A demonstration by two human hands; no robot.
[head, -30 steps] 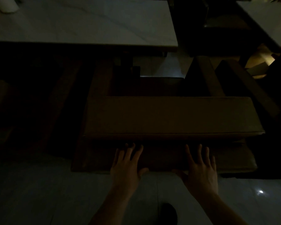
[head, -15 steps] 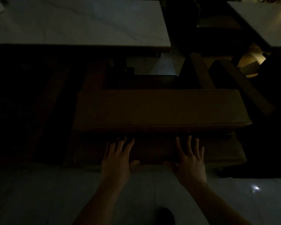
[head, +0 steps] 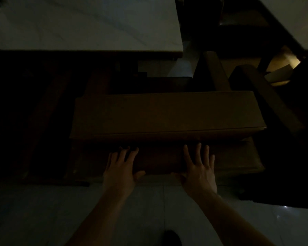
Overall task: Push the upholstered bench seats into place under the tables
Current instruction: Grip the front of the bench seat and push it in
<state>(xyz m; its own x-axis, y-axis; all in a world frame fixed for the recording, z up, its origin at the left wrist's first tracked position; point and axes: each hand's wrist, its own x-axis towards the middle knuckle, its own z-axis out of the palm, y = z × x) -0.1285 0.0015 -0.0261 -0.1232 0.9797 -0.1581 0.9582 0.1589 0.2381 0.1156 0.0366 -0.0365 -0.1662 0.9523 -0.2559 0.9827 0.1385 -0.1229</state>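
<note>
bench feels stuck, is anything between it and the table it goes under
Nothing visible blocks it. Both hands, left and right, lie flat on the near side of the bench. Ahead of it, toward the table, the space is very dark; a table base seems to stand there, but I cannot tell whether the bench touches it.

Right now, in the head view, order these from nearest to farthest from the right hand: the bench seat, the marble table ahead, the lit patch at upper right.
1. Bench seat: the right hand lies flat against its near side.
2. Lit patch: beyond the bench, up and to the right.
3. Marble table: ahead and to the left; close to the patch, a weak ranking.
</note>
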